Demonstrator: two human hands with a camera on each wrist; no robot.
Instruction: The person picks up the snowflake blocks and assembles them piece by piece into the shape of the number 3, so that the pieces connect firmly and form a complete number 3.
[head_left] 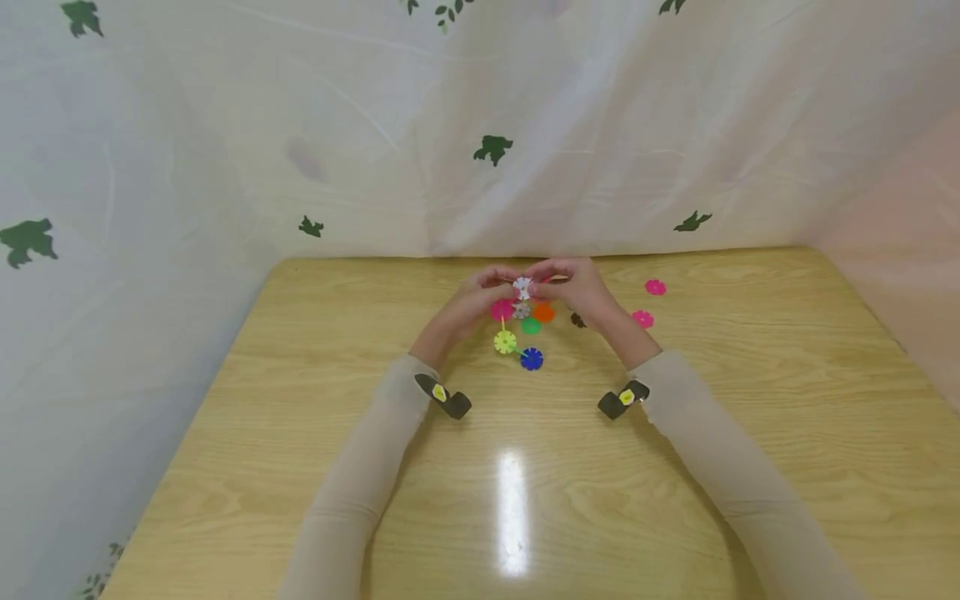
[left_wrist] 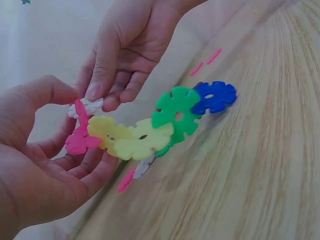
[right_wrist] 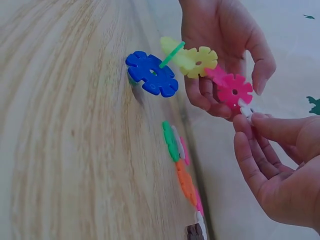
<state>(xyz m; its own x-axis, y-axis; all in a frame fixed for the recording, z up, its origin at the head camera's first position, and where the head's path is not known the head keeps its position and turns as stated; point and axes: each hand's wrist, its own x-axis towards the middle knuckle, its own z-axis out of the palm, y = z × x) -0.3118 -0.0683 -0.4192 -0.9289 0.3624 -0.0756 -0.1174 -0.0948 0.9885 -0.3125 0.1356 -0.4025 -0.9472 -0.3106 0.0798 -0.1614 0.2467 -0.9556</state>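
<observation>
A chain of slotted, flower-shaped plastic discs runs from two pink discs (right_wrist: 235, 91) through two yellow discs (left_wrist: 145, 140) and green (left_wrist: 170, 107) to a blue disc (head_left: 532, 359). My left hand (head_left: 474, 298) holds the chain at its pink end, fingers curled around it. Between thumb and fingers, my right hand (head_left: 583, 293) pinches a white disc (right_wrist: 246, 109), which meets the edge of a pink disc. Whether their slots are fully joined, I cannot tell. Both hands are close together near the table's far edge.
Loose discs lie on the wooden table (head_left: 300, 433) under and beside the hands: green (head_left: 531, 326), orange (head_left: 543, 312), greyish white (head_left: 521, 311) and dark brown (right_wrist: 195, 232). Two pink discs (head_left: 656, 287) lie farther right. A pale patterned cloth (head_left: 375, 167) hangs behind the table.
</observation>
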